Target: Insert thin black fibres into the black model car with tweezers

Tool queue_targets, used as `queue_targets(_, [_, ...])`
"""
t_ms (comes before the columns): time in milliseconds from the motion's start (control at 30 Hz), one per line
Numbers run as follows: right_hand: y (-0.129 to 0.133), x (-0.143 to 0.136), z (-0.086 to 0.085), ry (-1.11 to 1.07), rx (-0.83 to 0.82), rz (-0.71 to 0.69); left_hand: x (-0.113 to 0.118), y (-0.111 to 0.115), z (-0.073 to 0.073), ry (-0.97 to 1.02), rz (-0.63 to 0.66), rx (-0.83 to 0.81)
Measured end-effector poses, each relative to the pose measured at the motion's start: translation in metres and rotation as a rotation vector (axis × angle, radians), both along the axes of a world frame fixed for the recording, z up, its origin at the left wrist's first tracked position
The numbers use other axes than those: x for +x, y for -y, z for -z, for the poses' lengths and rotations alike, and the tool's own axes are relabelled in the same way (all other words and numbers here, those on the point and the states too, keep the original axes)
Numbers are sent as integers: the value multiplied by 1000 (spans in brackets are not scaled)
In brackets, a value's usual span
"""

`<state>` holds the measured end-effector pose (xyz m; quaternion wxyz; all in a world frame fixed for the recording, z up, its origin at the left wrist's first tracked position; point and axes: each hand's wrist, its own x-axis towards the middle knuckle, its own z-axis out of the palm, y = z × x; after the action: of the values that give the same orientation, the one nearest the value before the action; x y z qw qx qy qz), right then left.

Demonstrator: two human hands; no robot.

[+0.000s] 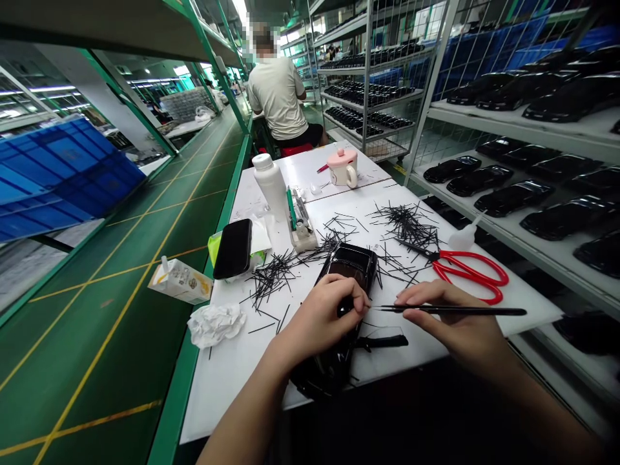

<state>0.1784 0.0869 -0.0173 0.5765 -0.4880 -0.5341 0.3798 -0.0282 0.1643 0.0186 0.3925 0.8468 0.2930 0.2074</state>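
Right hand pinches a slim black tool level, its fine tip at the left hand's fingertips. That left hand, fingers drawn in narrow, rests over the black model car on the white table; whether it grips anything small, I cannot tell. Around the car lie thin black strips; red-handled scissors sit rightward, a phone leftward.

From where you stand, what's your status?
Left hand over black model car, fingers pinched. Right hand holding thin black tool, tip near left fingertips. Loose black strips and red-handled scissors close by.
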Motion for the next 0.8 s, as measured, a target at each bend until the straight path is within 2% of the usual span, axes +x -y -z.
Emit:
queue_targets(133, [-2, -2, 5, 6, -18, 3, 0, 0, 0, 13, -6, -16])
queue_targets(300, [-4, 1, 11, 34, 43, 1, 1, 0, -1, 6, 0, -13])
queue_targets(633, [-4, -2, 11, 10, -1, 20, 1, 1, 0, 7, -10, -4])
queue_targets(800, [-10, 3, 16, 54, 67, -33, 0, 1, 0, 15, 4, -22])
